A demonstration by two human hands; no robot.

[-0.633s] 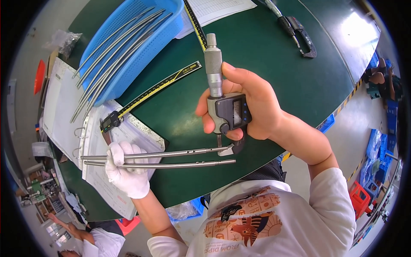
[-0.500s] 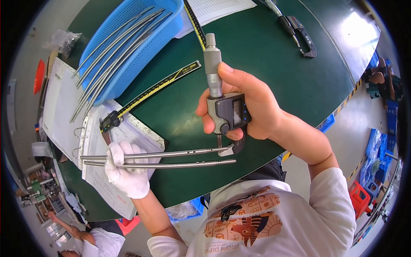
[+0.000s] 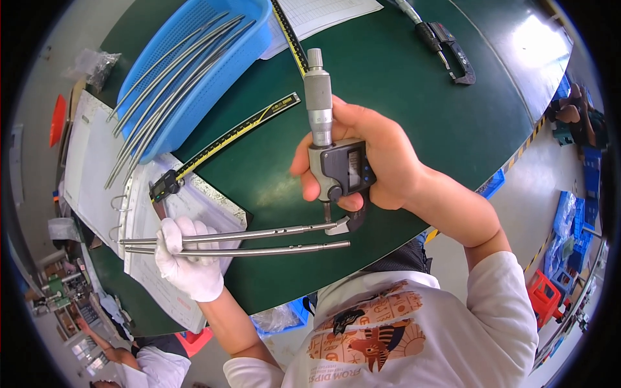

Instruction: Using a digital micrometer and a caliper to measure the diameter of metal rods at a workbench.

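Observation:
My left hand (image 3: 189,260), in a white glove, is closed round two slim metal rods. The upper rod (image 3: 265,233) reaches right, its tip between the jaws of a digital micrometer (image 3: 336,169). Below it the lower rod (image 3: 284,249) runs nearly parallel, its end free. Bare and wrapped round the micrometer's frame, my right hand (image 3: 381,152) holds the tool upright, thimble at the top and jaws at the bottom. My right thumb rests beside the thimble. Whether the spindle touches the rod I cannot tell.
A blue perforated basket (image 3: 194,107) of several metal rods stands at the far left. Digital calipers (image 3: 226,139) lie across papers in a ring binder (image 3: 139,213). Another micrometer (image 3: 453,55) sits far right on the green table (image 3: 414,97). A person (image 3: 152,362) is at lower left.
My right hand with the micrometer has shifted slightly left. The thumb has slid down a little from the thimble. My left hand and the rods moved slightly left too.

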